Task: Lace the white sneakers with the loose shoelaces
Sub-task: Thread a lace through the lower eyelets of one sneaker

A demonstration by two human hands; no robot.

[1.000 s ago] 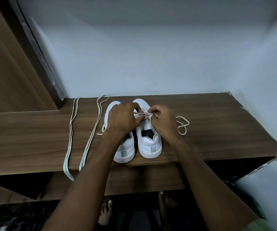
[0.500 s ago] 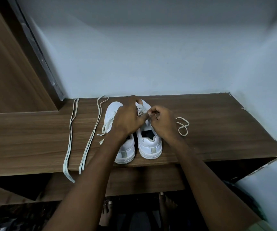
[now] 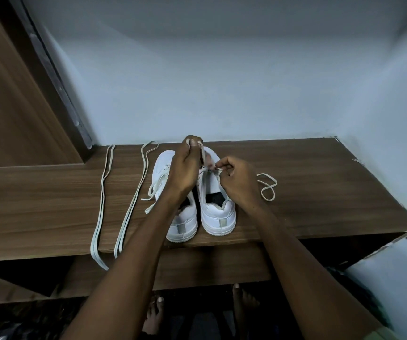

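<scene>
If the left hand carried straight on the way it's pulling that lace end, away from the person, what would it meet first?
Probably nothing on the shelf: the left hand is already past the right sneaker toe, so the pale back wall comes first. Depth is unclear.

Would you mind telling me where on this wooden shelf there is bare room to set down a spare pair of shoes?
The widest bare patch of the wooden shelf runs from the lace loop to the right wall. A second lies at far left, beyond the two loose shoelaces. The middle is crowded: both white sneakers, the left hand and right hand working one lace.
</scene>
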